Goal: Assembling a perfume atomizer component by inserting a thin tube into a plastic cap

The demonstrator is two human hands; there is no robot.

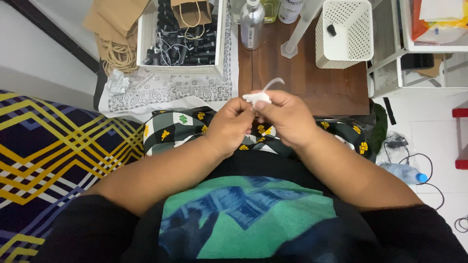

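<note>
White lump [257, 98], small, pinched between both your hands, held above your lap and just in front of the brown wooden surface [312, 83]. A thin pale strip [273, 84] curls up from it toward the right. Your left hand [233, 122] is curled, fingers closed onto the lump's left end. Your right hand [287, 117] is curled too, thumb and fingers closed on the right end; the 2 hands touch at the fingertips. What the lump is made of, can't tell.

Under your hands: checked cloth [180, 127], green, white and black with yellow marks, across your lap. Your shirt is black with a green-blue print.

On the surface: clear bottle [252, 24] at the back left, white perforated basket [343, 31] at the back right with 1 small dark bit inside, a clear tube leaning between them. Left of the surface, a white patterned cloth [161, 92] carries a white box [183, 36] full of black pieces and cords, with a crumpled white scrap beside it. Brown paper bags [114, 19] behind that. Far left, bedding [53, 146] in navy with yellow and white zigzags. Right, on the floor, a plastic bottle [404, 172] with blue cap and black cables.
</note>
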